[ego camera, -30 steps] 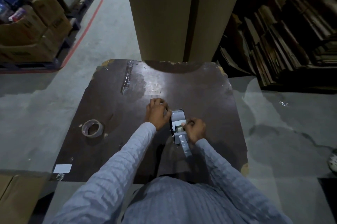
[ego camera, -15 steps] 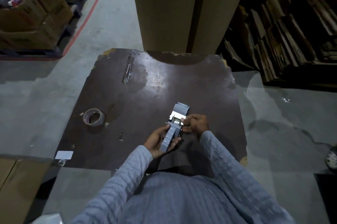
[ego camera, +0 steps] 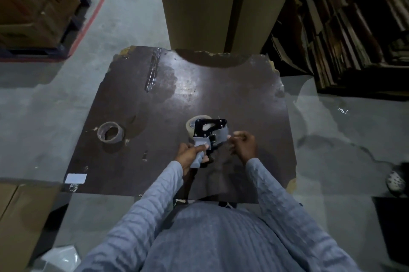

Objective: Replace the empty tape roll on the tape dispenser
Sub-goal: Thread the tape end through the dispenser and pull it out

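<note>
Over the dark brown board, my left hand grips the grey handle of the tape dispenser. The dispenser is turned on its side, black frame toward me. A pale tape roll sits in its far end. My right hand hovers just right of the dispenser with its fingers loosely curled; whether it pinches tape I cannot tell. An empty-looking brown roll core lies on the board to the left, well apart from both hands.
A tall cardboard column stands at the board's far edge. Stacked cardboard sheets fill the right, boxes on a pallet the far left. A white label lies at the board's near-left corner. Concrete floor surrounds the board.
My left hand went from beside the dispenser to gripping its handle, and the dispenser turned so its black side frame and roll show. My right hand came off it and sits to its right.
</note>
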A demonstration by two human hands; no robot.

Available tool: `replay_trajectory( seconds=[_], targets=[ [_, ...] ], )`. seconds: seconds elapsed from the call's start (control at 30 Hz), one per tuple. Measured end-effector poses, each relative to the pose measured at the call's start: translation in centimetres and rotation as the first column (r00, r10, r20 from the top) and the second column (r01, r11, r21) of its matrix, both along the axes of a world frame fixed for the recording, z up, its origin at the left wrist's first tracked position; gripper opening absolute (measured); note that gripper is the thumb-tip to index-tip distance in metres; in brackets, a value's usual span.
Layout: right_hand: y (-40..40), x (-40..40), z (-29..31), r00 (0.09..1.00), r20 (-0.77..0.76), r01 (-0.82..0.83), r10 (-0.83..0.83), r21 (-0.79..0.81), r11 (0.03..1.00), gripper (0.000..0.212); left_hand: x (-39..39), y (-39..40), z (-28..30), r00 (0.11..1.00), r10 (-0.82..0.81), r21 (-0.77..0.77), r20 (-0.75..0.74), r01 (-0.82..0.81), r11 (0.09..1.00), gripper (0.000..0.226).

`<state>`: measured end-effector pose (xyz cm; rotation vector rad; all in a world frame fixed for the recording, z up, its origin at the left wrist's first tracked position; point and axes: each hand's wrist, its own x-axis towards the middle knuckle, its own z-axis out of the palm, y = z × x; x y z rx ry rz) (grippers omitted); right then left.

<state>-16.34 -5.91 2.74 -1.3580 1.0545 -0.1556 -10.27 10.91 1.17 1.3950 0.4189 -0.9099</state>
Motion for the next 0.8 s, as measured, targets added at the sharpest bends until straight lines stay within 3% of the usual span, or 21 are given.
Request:
replay_trajectory(
  seconds=[0.17, 0.27, 0.33, 0.4, 0.47, 0.57, 0.7, 0.8],
  targets=[
    [0.0, -1.2, -1.8, 0.986, -0.11, -0.126, 0.123, -0.025, 0.992, 0.016, -0.6, 0.3, -0.5, 1.0, -0.017, 0.046, 0.021, 0.016, 0.999, 0.022],
    [-0.2, -1.9, -2.7, 0.976, -0.14, -0.171, 0.168, -0.005, 0.985, 0.006, -1.6, 0.6, -1.6, 0.988, -0.098, -0.067, -0.118, 0.09, 0.994, 0.01],
    [-0.4, -2.4, -3.1, 0.968, -0.178, -0.178, 0.178, 0.013, 0.984, 0.007, -1.8, 0.9, -2.2, 0.952, -0.203, -0.162, -0.228, 0.169, 0.972, 0.012],
    [-0.5, -3.0, -3.4, 0.959, -0.22, -0.176, 0.18, 0.038, 0.984, 0.013, -1.6, 1.1, -2.6, 0.922, -0.211, -0.22, -0.325, 0.144, 0.965, 0.015],
    [-0.7, -3.5, -3.7, 0.957, -0.24, -0.155, 0.166, 0.061, 0.986, 0.023, -1.3, 1.0, -3.0, 0.898, -0.21, -0.237, -0.385, 0.124, 0.964, 0.018],
    [-0.8, -4.5, -3.4, 0.949, -0.26, -0.166, 0.18, 0.073, 0.983, 0.013, -0.8, 0.5, -3.4, 0.864, -0.281, -0.258, -0.418, 0.184, 0.948, 0.023],
    [-0.5, -6.6, -3.9, 0.929, -0.298, -0.21, 0.219, 0.064, 0.976, 0.017, -0.5, -0.5, -4.7, 0.823, -0.244, -0.294, -0.513, 0.098, 0.951, 0.026],
    [-0.2, -8.0, -4.4, 0.917, -0.315, -0.238, 0.245, 0.062, 0.969, 0.008, -0.2, -1.3, -5.4, 0.813, -0.234, -0.361, -0.533, 0.032, 0.932, 0.01]
  ],
)
